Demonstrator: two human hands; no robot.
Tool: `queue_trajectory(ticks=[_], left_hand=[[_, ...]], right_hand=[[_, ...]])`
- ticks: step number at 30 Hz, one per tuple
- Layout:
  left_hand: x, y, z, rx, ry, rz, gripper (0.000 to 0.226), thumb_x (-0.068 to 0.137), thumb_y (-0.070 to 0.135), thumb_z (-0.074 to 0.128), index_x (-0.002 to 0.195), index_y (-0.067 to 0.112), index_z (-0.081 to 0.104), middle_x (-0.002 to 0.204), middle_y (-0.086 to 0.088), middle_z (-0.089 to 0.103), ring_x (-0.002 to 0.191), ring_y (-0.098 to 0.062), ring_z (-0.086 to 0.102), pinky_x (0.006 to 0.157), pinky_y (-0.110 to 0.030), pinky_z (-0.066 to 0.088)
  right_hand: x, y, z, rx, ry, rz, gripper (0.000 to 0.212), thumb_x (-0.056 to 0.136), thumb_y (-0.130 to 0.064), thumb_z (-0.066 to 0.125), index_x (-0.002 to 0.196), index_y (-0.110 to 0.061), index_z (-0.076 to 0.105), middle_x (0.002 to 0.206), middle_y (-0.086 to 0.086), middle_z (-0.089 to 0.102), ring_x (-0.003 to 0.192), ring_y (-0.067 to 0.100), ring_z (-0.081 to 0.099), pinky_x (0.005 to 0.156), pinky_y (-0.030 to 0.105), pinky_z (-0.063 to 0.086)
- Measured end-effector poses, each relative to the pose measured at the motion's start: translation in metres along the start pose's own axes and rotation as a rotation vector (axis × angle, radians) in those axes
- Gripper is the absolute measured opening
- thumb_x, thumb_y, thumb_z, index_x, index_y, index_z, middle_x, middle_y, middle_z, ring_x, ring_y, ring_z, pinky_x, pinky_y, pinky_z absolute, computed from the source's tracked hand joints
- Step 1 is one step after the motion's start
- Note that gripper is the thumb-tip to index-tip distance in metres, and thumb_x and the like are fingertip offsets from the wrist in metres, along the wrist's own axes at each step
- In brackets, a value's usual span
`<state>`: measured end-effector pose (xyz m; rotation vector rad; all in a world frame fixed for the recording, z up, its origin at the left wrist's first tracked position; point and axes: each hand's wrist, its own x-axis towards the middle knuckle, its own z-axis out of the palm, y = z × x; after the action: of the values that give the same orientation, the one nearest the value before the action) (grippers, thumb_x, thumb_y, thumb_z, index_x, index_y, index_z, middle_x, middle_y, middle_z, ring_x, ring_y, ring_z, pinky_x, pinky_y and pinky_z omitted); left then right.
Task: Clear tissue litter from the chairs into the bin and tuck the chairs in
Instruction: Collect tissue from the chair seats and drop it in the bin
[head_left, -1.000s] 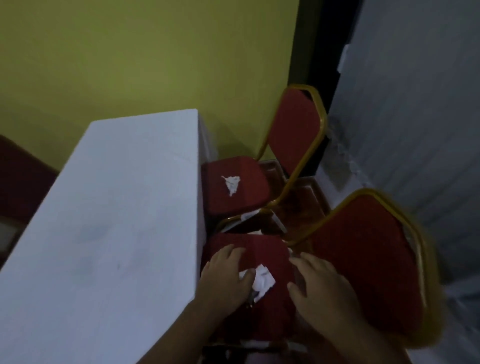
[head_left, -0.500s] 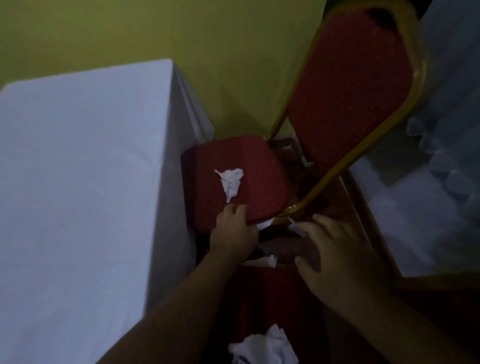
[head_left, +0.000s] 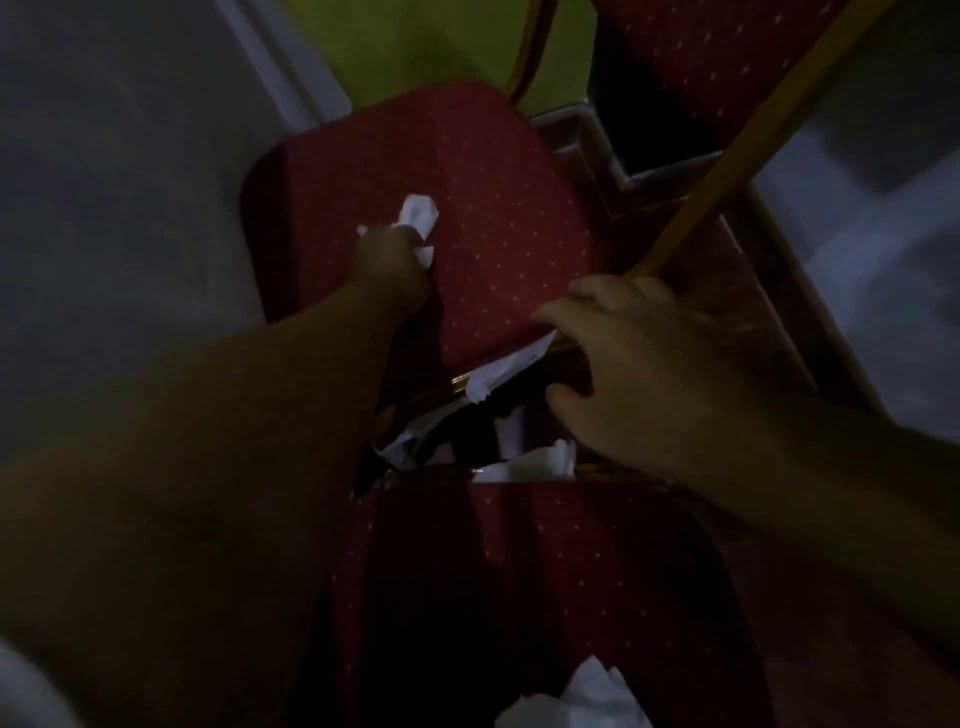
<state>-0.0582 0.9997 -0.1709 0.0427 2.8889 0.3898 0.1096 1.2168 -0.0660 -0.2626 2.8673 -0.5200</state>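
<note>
Two red chairs with gold frames stand beside a white-clothed table. On the far chair seat (head_left: 498, 171) my left hand (head_left: 392, 260) is closed around a crumpled white tissue (head_left: 420, 215). My right hand (head_left: 639, 358) rests on the near right corner of that seat, fingers curled over its gold frame edge. The near chair seat (head_left: 519, 561) lies below, with another crumpled tissue (head_left: 582, 696) at the bottom edge of view. White scraps (head_left: 524, 462) sit in the gap between the two seats.
The white-clothed table (head_left: 130, 182) fills the left side. The far chair's red back (head_left: 727, 57) with its gold frame rises at the upper right. A yellow wall (head_left: 441, 47) is behind, brown floor (head_left: 753, 291) and pale fabric at the right.
The view has closed in on the far chair. My left hand moved forward from the seat's front edge and closed on the tissue. My right hand came to the seat's corner.
</note>
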Motion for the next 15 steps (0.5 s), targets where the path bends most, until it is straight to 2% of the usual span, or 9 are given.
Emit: queue_trajectory(ticks=[3, 5, 8, 9, 10, 11, 12, 13, 15], left_hand=[[-0.040, 0.008, 0.003, -0.195, 0.114, -0.077, 0.020, 0.093, 0.006, 0.058, 0.109, 0.005, 0.070, 0.110, -0.014, 0.069, 0.100, -0.027, 0.064, 0.082, -0.022, 0.044], [-0.082, 0.016, 0.002, -0.330, 0.209, -0.076, 0.020, 0.089, 0.000, 0.055, 0.097, 0.007, 0.072, 0.103, -0.011, 0.070, 0.089, -0.019, 0.063, 0.073, -0.003, 0.037], [-0.149, 0.026, -0.005, -0.400, 0.328, -0.087, 0.024, 0.084, -0.009, 0.055, 0.090, 0.006, 0.073, 0.102, -0.015, 0.069, 0.092, -0.012, 0.058, 0.079, 0.006, 0.029], [-0.173, 0.027, -0.008, -0.413, 0.352, -0.102, 0.026, 0.084, -0.010, 0.055, 0.092, 0.007, 0.073, 0.107, -0.015, 0.069, 0.099, -0.014, 0.060, 0.089, 0.004, 0.028], [-0.197, 0.027, -0.010, -0.436, 0.361, -0.135, 0.025, 0.085, -0.007, 0.055, 0.093, 0.009, 0.072, 0.114, -0.015, 0.067, 0.110, -0.019, 0.060, 0.100, -0.003, 0.030], [-0.223, 0.028, -0.012, -0.460, 0.359, -0.179, 0.023, 0.088, -0.002, 0.054, 0.095, 0.013, 0.070, 0.121, -0.015, 0.065, 0.121, -0.023, 0.057, 0.110, -0.018, 0.034], [-0.249, 0.028, -0.011, -0.478, 0.361, -0.226, 0.021, 0.090, 0.002, 0.054, 0.094, 0.017, 0.069, 0.125, -0.015, 0.063, 0.126, -0.027, 0.055, 0.113, -0.031, 0.038], [-0.276, 0.028, -0.008, -0.489, 0.379, -0.258, 0.021, 0.090, 0.005, 0.053, 0.091, 0.020, 0.067, 0.123, -0.017, 0.063, 0.125, -0.030, 0.055, 0.111, -0.039, 0.041], [-0.331, 0.023, 0.005, -0.493, 0.432, -0.329, 0.020, 0.087, 0.000, 0.055, 0.089, 0.015, 0.068, 0.120, -0.021, 0.065, 0.120, -0.035, 0.058, 0.109, -0.038, 0.041]], right_hand=[[-0.001, -0.009, -0.001, -0.027, -0.017, -0.023, 0.056, 0.080, -0.042, 0.060, 0.133, -0.033, 0.047, 0.140, -0.005, 0.045, 0.129, 0.022, 0.036, 0.098, 0.046, 0.039], [-0.006, -0.020, -0.007, -0.047, -0.035, -0.037, 0.056, 0.080, -0.042, 0.060, 0.133, -0.034, 0.046, 0.143, -0.004, 0.042, 0.131, 0.022, 0.035, 0.098, 0.046, 0.039], [-0.023, -0.036, -0.017, -0.065, -0.062, -0.073, 0.057, 0.081, -0.044, 0.061, 0.135, -0.034, 0.044, 0.144, -0.004, 0.040, 0.130, 0.023, 0.035, 0.098, 0.046, 0.038], [-0.032, -0.040, -0.017, -0.063, -0.076, -0.084, 0.056, 0.081, -0.045, 0.060, 0.134, -0.035, 0.045, 0.144, -0.004, 0.041, 0.130, 0.023, 0.035, 0.098, 0.046, 0.037], [-0.042, -0.044, -0.015, -0.066, -0.088, -0.095, 0.057, 0.081, -0.046, 0.060, 0.135, -0.035, 0.045, 0.144, -0.004, 0.040, 0.130, 0.024, 0.034, 0.098, 0.047, 0.038], [-0.053, -0.049, -0.010, -0.066, -0.104, -0.104, 0.059, 0.080, -0.049, 0.059, 0.136, -0.036, 0.044, 0.145, -0.004, 0.039, 0.131, 0.026, 0.033, 0.100, 0.048, 0.039], [-0.067, -0.053, -0.003, -0.052, -0.126, -0.110, 0.063, 0.079, -0.051, 0.059, 0.138, -0.036, 0.042, 0.146, -0.003, 0.038, 0.131, 0.028, 0.032, 0.101, 0.049, 0.040], [-0.082, -0.058, 0.007, -0.029, -0.162, -0.105, 0.066, 0.078, -0.054, 0.059, 0.139, -0.036, 0.041, 0.148, -0.001, 0.036, 0.132, 0.029, 0.031, 0.101, 0.050, 0.040], [-0.118, -0.068, 0.034, -0.017, -0.280, -0.067, 0.073, 0.077, -0.060, 0.059, 0.143, -0.039, 0.034, 0.153, 0.002, 0.028, 0.136, 0.032, 0.026, 0.103, 0.051, 0.038]])
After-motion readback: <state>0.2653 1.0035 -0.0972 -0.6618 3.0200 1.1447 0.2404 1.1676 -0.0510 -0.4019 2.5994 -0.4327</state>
